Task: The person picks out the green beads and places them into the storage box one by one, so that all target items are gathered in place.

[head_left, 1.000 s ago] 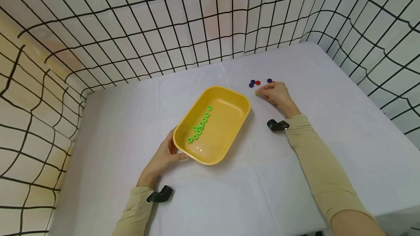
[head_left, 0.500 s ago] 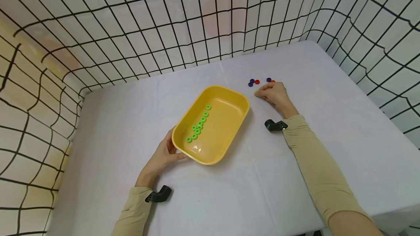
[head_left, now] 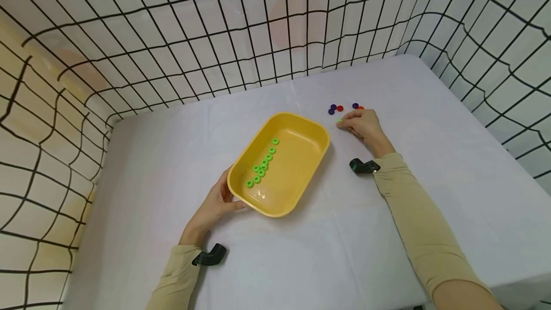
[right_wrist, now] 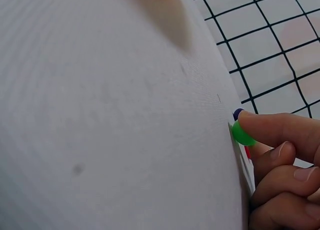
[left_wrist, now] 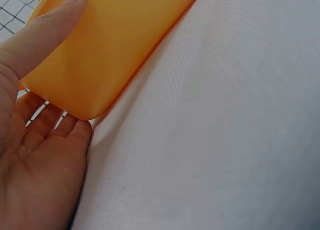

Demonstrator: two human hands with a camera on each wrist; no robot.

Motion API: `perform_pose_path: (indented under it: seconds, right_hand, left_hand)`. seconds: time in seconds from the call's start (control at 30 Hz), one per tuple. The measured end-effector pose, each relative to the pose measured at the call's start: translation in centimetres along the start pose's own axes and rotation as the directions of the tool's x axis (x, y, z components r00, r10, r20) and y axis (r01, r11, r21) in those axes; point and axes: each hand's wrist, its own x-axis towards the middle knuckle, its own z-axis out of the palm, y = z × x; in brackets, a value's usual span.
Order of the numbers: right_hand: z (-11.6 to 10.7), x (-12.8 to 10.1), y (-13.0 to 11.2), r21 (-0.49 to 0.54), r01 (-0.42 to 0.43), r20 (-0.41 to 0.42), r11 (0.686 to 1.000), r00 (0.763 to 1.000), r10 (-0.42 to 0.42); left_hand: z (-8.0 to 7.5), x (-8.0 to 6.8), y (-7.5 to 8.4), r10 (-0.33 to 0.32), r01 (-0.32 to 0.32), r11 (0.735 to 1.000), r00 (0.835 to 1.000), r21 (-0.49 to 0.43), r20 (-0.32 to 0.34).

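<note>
One small green ring [right_wrist: 242, 134] is pinched at the fingertips [right_wrist: 260, 127] of the right hand [head_left: 363, 124], low by the white cloth [head_left: 301, 252], just right of the yellow tray [head_left: 320, 134]. It looks v. light, hard & smooth, so prob. slippery; best held by its edges. More green rings [head_left: 263, 165] lie in the tray. The tray's near corner is held by the left hand [head_left: 215, 207], thumb on the rim, fingers curled under. Red & purple rings [head_left: 335, 108] lie just past the right hand.

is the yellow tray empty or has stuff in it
Not empty: the yellow tray holds a row of green rings on its floor.
</note>
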Motion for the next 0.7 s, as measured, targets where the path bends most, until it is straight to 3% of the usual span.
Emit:
perform_pose_path:
  seconds: [0.23,0.53,0.7]
  right_hand:
    - [0.0,-0.2,0.0,0.022,0.011,0.005,1.000,1.000,-0.011]
    - [0.0,0.1,-0.1,0.051,-0.019,0.017,0.999,1.000,0.018]
    - [-0.2,0.2,-0.2,0.104,-0.062,0.041,0.993,0.997,0.058]
  left_hand:
    - [-0.7,0.3,-1.8,0.023,-0.023,1.000,1.000,-0.008,0.000]
    - [0.0,0.1,0.0,0.022,-0.022,0.999,1.000,-0.027,0.004]
    - [0.0,0.0,0.1,0.019,-0.019,1.000,1.000,-0.006,0.004]
